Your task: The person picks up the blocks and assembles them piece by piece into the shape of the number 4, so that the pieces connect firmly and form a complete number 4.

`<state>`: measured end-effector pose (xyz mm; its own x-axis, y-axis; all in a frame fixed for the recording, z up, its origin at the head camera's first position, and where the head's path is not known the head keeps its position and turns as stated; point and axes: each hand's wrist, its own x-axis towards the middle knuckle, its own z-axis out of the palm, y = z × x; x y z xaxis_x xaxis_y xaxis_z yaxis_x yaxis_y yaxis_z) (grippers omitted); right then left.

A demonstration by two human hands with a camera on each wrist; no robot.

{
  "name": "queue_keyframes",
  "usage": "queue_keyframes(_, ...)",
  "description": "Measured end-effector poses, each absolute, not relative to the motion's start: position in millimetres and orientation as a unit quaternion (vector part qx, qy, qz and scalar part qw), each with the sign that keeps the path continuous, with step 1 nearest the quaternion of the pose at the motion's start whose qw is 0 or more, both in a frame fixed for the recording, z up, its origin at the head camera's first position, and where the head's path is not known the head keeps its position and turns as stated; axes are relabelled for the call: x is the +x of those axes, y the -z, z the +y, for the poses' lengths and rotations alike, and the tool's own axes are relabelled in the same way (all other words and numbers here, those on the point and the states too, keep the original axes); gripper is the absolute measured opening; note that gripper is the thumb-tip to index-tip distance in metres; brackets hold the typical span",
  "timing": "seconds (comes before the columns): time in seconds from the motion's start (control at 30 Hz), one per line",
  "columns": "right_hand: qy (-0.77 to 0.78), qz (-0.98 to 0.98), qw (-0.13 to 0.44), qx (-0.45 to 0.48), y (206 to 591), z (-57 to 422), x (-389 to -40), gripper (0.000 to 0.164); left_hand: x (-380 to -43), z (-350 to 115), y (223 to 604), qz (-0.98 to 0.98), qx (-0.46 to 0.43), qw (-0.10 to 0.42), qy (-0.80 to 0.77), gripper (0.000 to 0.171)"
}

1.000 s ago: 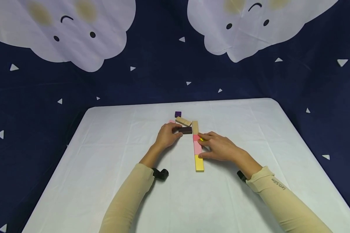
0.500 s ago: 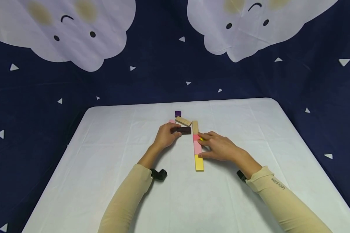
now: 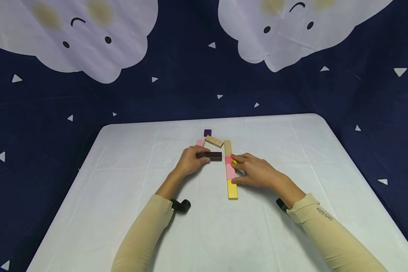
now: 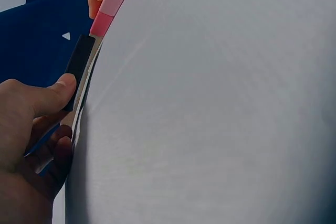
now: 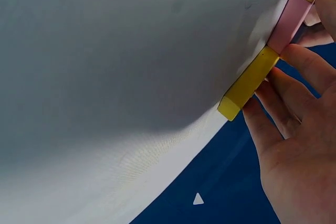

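Observation:
In the head view my left hand [image 3: 189,160] pinches a dark brown block [image 3: 215,156] between thumb and fingers, left of a straight row of blocks. The left wrist view shows the thumb on this dark block [image 4: 80,69]. The row runs from a wooden block [image 3: 227,148] through a red block [image 3: 229,160] and a pink block [image 3: 230,172] to a yellow block [image 3: 232,190]. My right hand [image 3: 258,172] lies against the row's right side with fingertips touching it. Another bit of yellow [image 3: 236,161] shows between its fingers, mostly hidden. Extended fingers touch a yellow block [image 5: 249,85] in the right wrist view.
Behind the left hand lie a small pink block [image 3: 200,142], a slanted wooden block [image 3: 214,141] and a dark purple block [image 3: 207,132]. A white cloth covers the table [image 3: 204,234]. A dark blue backdrop [image 3: 187,98] hangs beyond its far edge.
My left hand has drawn the dark block slightly left and toward me, away from the row. More of the small pink block shows behind it. The right hand has stayed in place.

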<state>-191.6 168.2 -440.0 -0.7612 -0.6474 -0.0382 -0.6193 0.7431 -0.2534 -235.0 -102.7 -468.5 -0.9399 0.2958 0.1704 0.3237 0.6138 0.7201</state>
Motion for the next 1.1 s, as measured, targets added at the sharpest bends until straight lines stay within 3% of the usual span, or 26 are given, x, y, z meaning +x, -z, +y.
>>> queue_keyframes(1.1,0.119,0.932,0.065,-0.337,441.1,168.7,-192.1,0.07,-224.8,-97.8,472.2,-0.905,-0.199,0.002,0.376,0.031)
